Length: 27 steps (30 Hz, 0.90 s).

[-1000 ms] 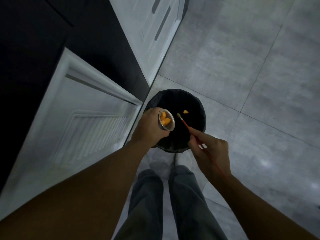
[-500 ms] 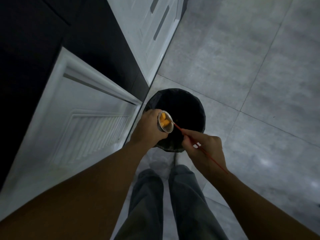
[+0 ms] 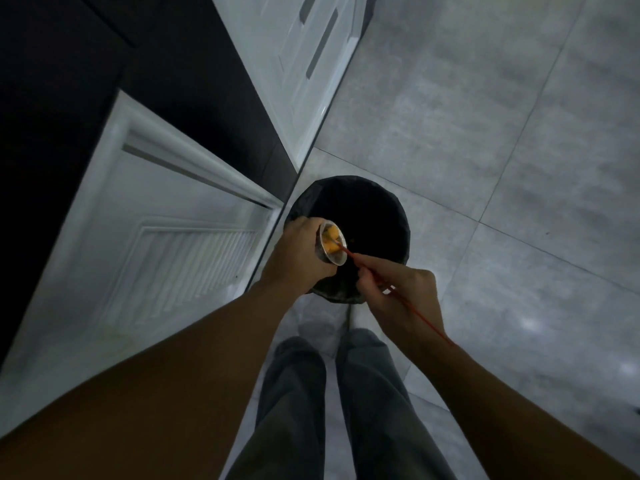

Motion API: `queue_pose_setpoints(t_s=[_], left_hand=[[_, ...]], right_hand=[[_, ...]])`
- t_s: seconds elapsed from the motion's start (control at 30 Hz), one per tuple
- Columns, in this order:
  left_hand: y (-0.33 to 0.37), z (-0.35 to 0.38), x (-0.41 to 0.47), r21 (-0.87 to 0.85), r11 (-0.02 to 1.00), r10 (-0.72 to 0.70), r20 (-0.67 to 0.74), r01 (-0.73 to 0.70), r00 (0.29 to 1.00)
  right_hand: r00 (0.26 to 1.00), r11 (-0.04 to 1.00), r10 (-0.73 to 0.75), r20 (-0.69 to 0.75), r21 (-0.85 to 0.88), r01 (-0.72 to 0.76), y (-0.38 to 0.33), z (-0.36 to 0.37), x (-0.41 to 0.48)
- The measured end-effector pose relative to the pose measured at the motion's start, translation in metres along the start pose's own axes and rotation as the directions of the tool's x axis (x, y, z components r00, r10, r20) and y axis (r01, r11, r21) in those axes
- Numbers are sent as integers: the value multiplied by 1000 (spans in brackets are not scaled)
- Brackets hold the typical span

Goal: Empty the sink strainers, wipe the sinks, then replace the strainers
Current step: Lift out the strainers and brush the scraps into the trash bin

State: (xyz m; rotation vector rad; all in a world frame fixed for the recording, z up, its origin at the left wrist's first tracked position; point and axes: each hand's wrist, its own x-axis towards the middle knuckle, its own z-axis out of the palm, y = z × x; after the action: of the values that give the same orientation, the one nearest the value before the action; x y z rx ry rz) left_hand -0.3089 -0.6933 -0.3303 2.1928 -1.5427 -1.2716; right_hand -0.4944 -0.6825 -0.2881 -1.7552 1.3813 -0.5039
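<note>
L fingers (image 3: 311,226) round strainer (image 3: 338,259) w/ orange scraps (image 3: 330,237)

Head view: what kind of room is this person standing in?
Probably a kitchen. White cabinet doors, a grey tiled floor and a black-lined bin show it. The left hand holds a sink strainer of orange food scraps over the bin; the right hand pokes them with a red stick.
</note>
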Motion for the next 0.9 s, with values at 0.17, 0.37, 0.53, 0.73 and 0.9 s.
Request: queue_pose_setpoints(t_s=[0.17, 0.37, 0.53, 0.73, 0.9], left_hand=[[-2, 0, 0, 15, 1000, 1, -5, -1, 1000], [-1, 3, -1, 24, 1000, -14, -4, 14, 1000], [-1, 2, -4, 28, 1000, 13, -10, -13, 1000], [-3, -2, -2, 37, 999, 1, -16, 0, 1000], [2, -4, -2, 37, 999, -18, -6, 18, 1000]], right_hand=[[996, 999, 54, -68, 8, -54, 4, -2, -9], [999, 999, 22, 25, 26, -22, -2, 3, -4], [997, 997, 74, 16, 10, -74, 4, -2, -1], [993, 993, 114, -21, -17, -114, 13, -12, -11], [998, 998, 53, 27, 44, -54, 0, -6, -9]])
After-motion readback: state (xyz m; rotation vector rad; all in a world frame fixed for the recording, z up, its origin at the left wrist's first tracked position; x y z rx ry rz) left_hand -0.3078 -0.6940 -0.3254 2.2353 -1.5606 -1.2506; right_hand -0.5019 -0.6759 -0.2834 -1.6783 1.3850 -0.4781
